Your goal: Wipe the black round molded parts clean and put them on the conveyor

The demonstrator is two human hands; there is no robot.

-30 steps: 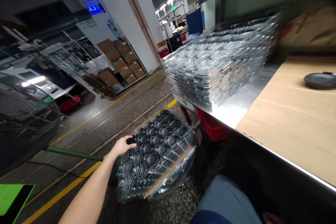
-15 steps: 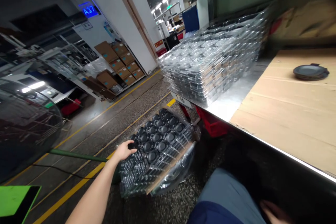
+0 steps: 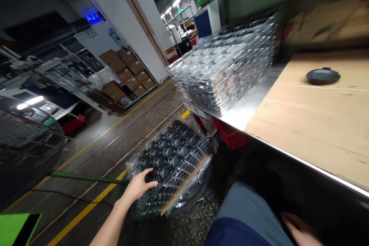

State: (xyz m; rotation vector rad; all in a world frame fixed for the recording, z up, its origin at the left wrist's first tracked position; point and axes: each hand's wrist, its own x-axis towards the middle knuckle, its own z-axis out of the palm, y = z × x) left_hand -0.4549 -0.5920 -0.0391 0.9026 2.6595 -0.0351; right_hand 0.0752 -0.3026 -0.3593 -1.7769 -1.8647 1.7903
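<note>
My left hand reaches down to a clear plastic tray low by the bench. Thumb and fingers curve round a dark round part at the tray's near left, partly covered by the hand. Rows of similar black round parts sit in the tray's pockets. Beneath it, more trays and a cardboard edge show through clear wrapping. My right hand hangs in shadow beside my leg at the lower right; its fingers are too dim to read.
Clear plastic trays are stacked high on the bench's left end. A small pile of black round parts lies on the cardboard sheet. A red bin stands below. A caged fan and green pole are left.
My left hand has shifted along the tray, towards me and slightly right, to another pocket. A black part now shows where it was. The view has turned slightly; my right hand stays low.
</note>
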